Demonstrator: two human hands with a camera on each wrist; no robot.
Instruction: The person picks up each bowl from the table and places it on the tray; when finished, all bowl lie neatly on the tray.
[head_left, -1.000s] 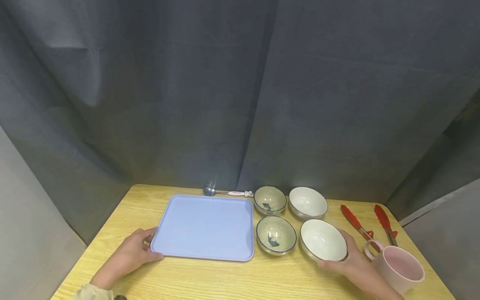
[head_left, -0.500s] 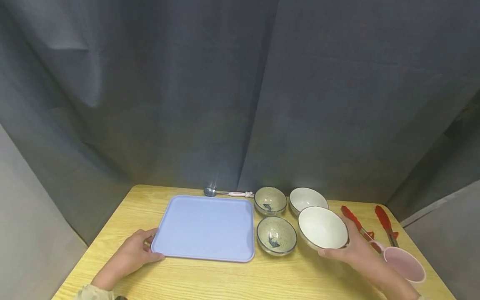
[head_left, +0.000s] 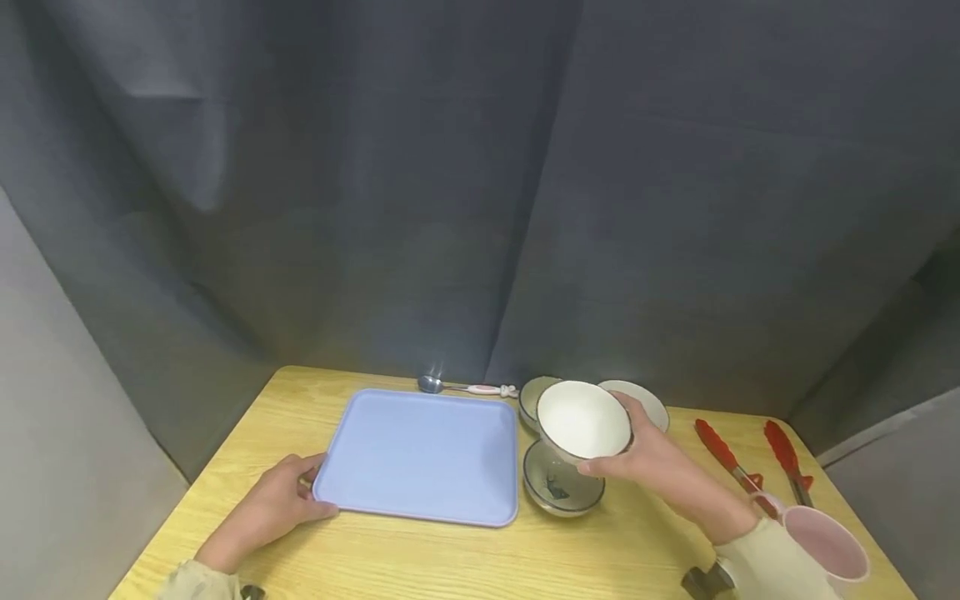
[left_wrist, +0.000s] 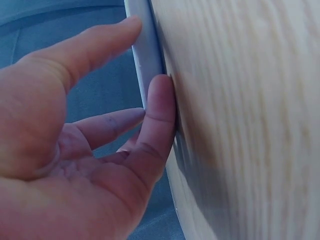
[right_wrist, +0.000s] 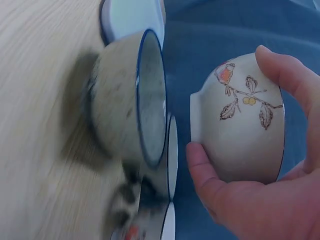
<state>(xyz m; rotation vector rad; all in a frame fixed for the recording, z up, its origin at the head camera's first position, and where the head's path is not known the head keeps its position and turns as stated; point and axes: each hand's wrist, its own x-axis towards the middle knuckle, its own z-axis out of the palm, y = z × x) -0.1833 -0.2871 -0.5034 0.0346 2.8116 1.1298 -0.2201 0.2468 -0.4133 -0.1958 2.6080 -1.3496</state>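
My left hand (head_left: 279,502) touches the near left corner of a light blue tray (head_left: 420,458), its thumb at the front edge and its fingers at the left side. In the left wrist view the thumb and fingers, fairly straight, meet the tray's edge (left_wrist: 145,55). My right hand (head_left: 637,446) grips a white bowl (head_left: 583,419) by its right side, in the air above two speckled bowls. The right wrist view shows a bird-and-branch pattern on the held bowl (right_wrist: 245,120). Beneath it lies the near speckled bowl (head_left: 562,492) with a blue fish, partly covered.
Behind stand the far speckled bowl (head_left: 531,402) and another white bowl (head_left: 647,402), both partly hidden. A spoon (head_left: 480,389) lies behind the tray. At the right are red-tipped tongs (head_left: 718,446) and a pink mug (head_left: 825,542). A grey curtain (head_left: 450,208) hangs behind the table.
The white bowl in my right hand has risen off the table and moved left over the speckled bowls. My left hand stays at the tray's corner. The head view has shifted slightly.
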